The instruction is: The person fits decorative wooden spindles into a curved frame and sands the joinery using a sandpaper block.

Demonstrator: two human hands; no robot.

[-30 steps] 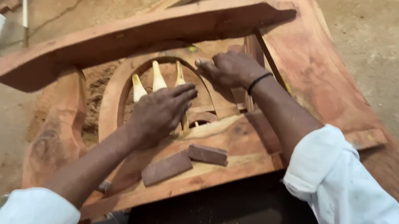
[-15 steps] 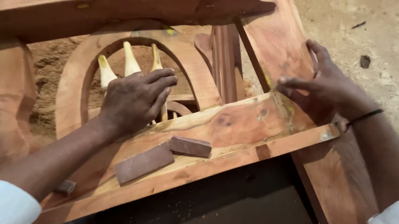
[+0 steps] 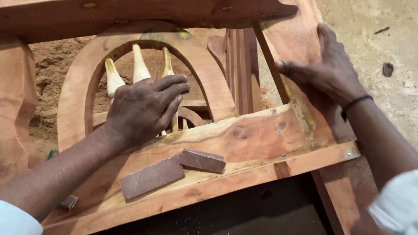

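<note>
Since the earlier frame the right hand [image 3: 330,68] has slid from the frame's corner up its side board, upper right, and now lies flat and open there, gripping nothing. The left hand [image 3: 144,107], mid-frame, rests loosely curled on the pale spindles [image 3: 138,67] inside the arch [image 3: 79,81]. Two sandpaper pieces [image 3: 171,171] lie on the rail [image 3: 248,138] below it. The wooden frame [image 3: 127,3] fills the view over sawdust [image 3: 49,65].

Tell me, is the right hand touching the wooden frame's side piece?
Touching. The head view shows the right hand pressed flat on the reddish side piece of the wooden frame, fingers spread across its surface with no gap visible.
</note>
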